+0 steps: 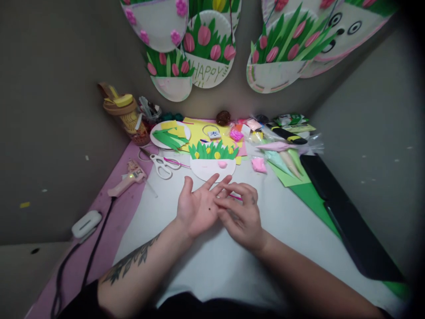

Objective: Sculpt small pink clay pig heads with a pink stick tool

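My left hand [199, 208] lies palm up with its fingers spread. A tiny dark speck [210, 208] shows on its palm; whether it is a loose bit or a mark I cannot tell. Over the left fingers comes my right hand [241, 215], fingers bent and thumb and index tips close together beside the speck. Anything between those tips is too small to make out. Just beyond both hands lies a paper-plate basket [202, 169] with green paper grass, yellow flowers and a pink oval piece [222, 164] on its white front.
Left are white scissors [162, 166], a pink glue gun [128, 182], a white case [86, 223] and a tumbler [128, 117]. Right are clay bags [282, 159], a pink clay packet [259, 165] and a long black object [352, 217]. Finished plate baskets [207, 71] hang on the wall.
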### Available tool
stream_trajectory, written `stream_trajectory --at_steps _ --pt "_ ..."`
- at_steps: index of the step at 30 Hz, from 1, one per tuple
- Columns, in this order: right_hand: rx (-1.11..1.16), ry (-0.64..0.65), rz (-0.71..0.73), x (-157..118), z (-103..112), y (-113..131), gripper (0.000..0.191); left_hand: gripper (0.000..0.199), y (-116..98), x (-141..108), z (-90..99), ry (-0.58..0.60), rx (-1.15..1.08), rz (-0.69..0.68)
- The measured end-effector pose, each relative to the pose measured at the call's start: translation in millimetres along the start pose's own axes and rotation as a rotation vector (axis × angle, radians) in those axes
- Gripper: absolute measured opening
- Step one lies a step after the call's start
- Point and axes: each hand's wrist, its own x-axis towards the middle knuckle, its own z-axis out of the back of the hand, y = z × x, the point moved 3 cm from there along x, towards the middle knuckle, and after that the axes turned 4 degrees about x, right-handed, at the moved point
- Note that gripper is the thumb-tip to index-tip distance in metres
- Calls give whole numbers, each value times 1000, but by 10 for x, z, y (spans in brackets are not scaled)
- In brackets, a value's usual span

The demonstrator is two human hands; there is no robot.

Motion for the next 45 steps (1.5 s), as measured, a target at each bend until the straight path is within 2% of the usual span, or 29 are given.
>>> stream_trajectory --at_steps 3,10,19,38,42,45 --pt "11 -18 -42 26 14 10 11 74 13 -4 -12 15 -6 10" --pt "50 22 -86 20 3 50 11 72 27 14 16 1 -2 -7" --pt "55 67 -50 -25 8 52 12 72 16 43 55 -12 -10 -34" --pt "136 84 -128 -33 -32 67 10 64 -2 50 59 -84 -6 -69" --pt "124 31 -156 58 50 -64 7 57 -70 37 52 -122 -4 -127" --pt "42 -35 -204 235 103 -368 6 50 -166 26 66 -193 -1 -203"
